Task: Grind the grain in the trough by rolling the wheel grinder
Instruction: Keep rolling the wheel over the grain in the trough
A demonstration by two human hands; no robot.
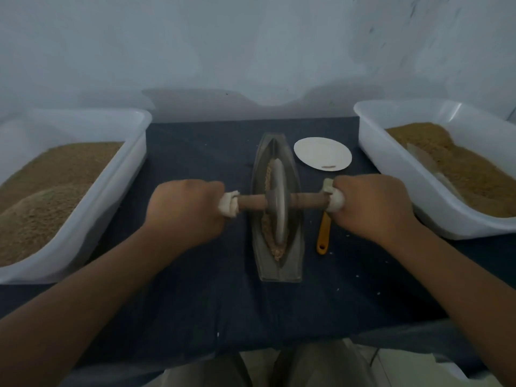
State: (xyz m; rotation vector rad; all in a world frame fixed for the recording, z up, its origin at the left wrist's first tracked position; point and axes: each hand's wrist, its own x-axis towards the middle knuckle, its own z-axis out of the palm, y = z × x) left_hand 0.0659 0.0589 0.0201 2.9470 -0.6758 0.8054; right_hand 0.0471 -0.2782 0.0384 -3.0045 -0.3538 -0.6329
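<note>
Grips clasp grinder; trough holds grain, seemingly crushed.

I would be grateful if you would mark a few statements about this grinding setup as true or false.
1. The left hand and the right hand each grip a cloth-wrapped end of the wheel grinder, whose wheel stands in the trough. True.
2. The trough holds no grain. False: grain lies along its bottom, beside and under the wheel.
3. A white plate lies left of the trough. False: the white plate lies to its right.
4. An orange-handled tool lies right of the trough. True.
5. The left tub is empty. False: the left tub holds a brown grainy heap.
</note>
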